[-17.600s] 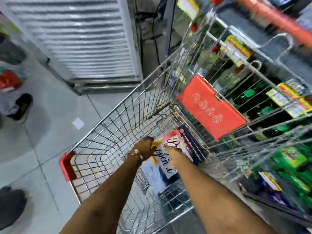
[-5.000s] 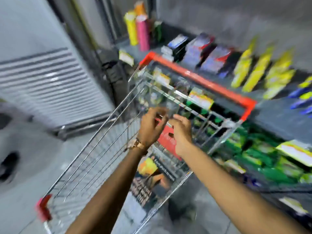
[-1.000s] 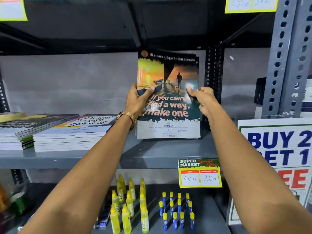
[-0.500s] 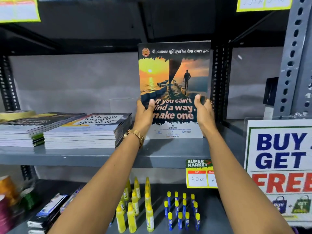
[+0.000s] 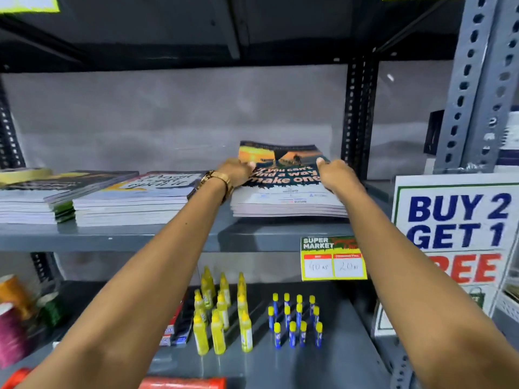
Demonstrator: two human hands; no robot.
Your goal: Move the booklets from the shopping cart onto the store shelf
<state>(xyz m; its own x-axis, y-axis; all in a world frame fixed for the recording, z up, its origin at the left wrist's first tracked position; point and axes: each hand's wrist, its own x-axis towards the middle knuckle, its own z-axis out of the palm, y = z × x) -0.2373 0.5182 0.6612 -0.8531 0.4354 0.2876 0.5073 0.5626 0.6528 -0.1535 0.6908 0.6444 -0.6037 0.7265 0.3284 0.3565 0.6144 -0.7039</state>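
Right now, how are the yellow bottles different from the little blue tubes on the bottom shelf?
The yellow bottles are taller than the blue tubes. The yellow bottles are yellow all over with pointed tips, while the blue tubes have blue bodies and rounded yellow caps. The yellow bottles stand to the left, the blue tubes to the right, with a gap between the groups. Both groups stand upright in rows on the same grey lower shelf.

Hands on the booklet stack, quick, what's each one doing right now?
Left hand: grip closed on the left edge of the booklet stack, thumb on the cover.
Right hand: grip closed on the stack's right edge.
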